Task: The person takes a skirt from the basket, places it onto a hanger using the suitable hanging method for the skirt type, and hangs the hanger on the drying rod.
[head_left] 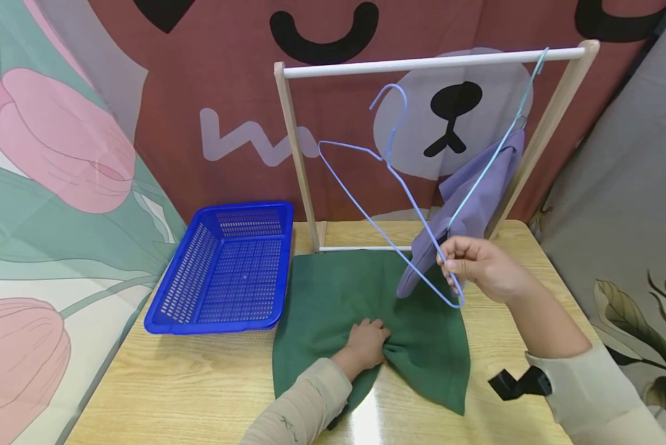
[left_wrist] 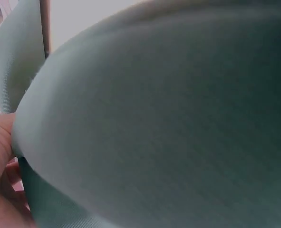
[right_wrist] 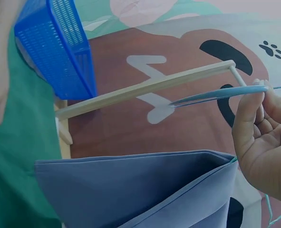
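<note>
A pair of green shorts [head_left: 333, 284] lies spread on the table. My left hand [head_left: 366, 343] grips a fold of it near the leg gap; the left wrist view shows the cloth between thumb and fingers. A blue wire hanger [head_left: 390, 146] is tilted in the air above the shorts. One lower corner of it is pinched between the thumb and fingers of my right hand [head_left: 485, 266]. Just behind that hand, a purple garment [head_left: 480, 179] hangs from a teal hanger [head_left: 497, 148] on the rack's bar.
A wooden rack with a white top bar [head_left: 422, 64] stands at the back of the table [head_left: 210, 395]. Left of the shorts sits a blue plastic basket [head_left: 280, 272] with nothing in it. Printed curtains [head_left: 227, 185] close off the back and sides.
</note>
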Tool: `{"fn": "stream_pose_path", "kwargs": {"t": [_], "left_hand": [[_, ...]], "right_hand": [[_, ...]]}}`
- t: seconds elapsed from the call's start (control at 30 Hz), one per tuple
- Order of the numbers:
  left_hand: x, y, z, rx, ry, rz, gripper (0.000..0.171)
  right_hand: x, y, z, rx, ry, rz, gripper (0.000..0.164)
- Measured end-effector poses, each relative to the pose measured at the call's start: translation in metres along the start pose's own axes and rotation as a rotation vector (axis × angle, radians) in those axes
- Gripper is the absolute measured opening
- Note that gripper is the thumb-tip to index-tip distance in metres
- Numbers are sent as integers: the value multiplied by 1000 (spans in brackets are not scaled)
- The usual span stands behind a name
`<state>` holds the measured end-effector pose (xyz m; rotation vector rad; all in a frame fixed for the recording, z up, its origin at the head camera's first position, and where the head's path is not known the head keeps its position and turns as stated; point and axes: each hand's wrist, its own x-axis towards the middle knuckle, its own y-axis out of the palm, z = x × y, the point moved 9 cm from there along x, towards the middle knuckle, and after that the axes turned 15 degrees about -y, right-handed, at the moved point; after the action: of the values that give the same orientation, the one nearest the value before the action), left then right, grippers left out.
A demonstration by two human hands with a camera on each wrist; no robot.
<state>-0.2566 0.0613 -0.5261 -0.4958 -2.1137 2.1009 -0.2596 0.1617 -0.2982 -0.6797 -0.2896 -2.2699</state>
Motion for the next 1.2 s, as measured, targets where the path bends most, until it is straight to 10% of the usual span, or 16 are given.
{"fn": "stream_pose_path", "kwargs": {"t": [1.2], "left_hand": [[0, -3, 3, 4, 29, -85, 33]], "right_hand": [[-102, 33, -65, 166, 129, -56, 29]]}}
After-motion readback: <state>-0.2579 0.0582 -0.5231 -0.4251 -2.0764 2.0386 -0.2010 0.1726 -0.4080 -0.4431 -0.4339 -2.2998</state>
